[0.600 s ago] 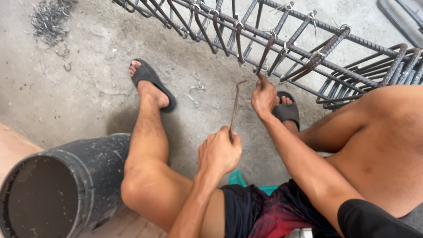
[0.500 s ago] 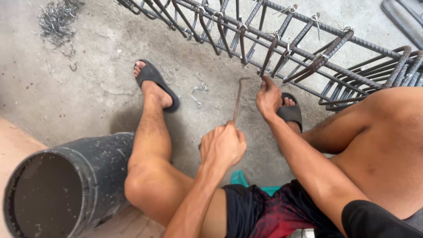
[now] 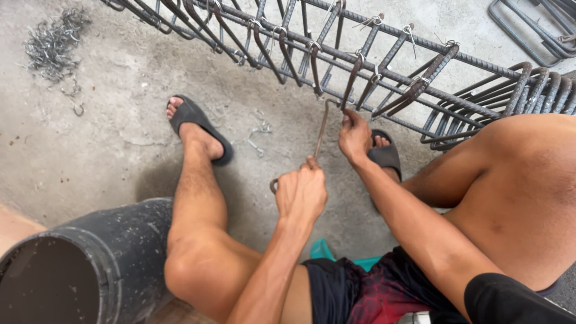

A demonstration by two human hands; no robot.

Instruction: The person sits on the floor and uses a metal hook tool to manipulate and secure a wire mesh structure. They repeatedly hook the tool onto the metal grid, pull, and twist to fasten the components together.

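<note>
Our left hand (image 3: 302, 193) sits just below the middle of the frame, fist closed round the lower end of a bent rebar stirrup (image 3: 321, 129), whose rusty shank rises from the fist toward the upper middle. Our right hand (image 3: 355, 135), a little higher and to the right, pinches the stirrup's hooked upper end with fingers closed on it, right against the rebar cage (image 3: 384, 66) that runs across the top of the frame. The hook seems to be meeting one of the cage's long bars, among stirrups already fastened with wire ties (image 3: 410, 31); whether it has caught the bar we cannot tell

To do this well, we judge the right hand should guide the hook square onto the bar while the left steadies the shank, keeping it parallel to its neighbours and evenly spaced before any tying

Our sandalled left foot (image 3: 195, 123) rests on the concrete floor (image 3: 108, 150) at centre left, and loose wire ties (image 3: 259, 133) lie just beside it. A heap of cut tie wire (image 3: 53, 42) lies in the upper left, and a black bucket (image 3: 84, 264) lies on its side at lower left
</note>
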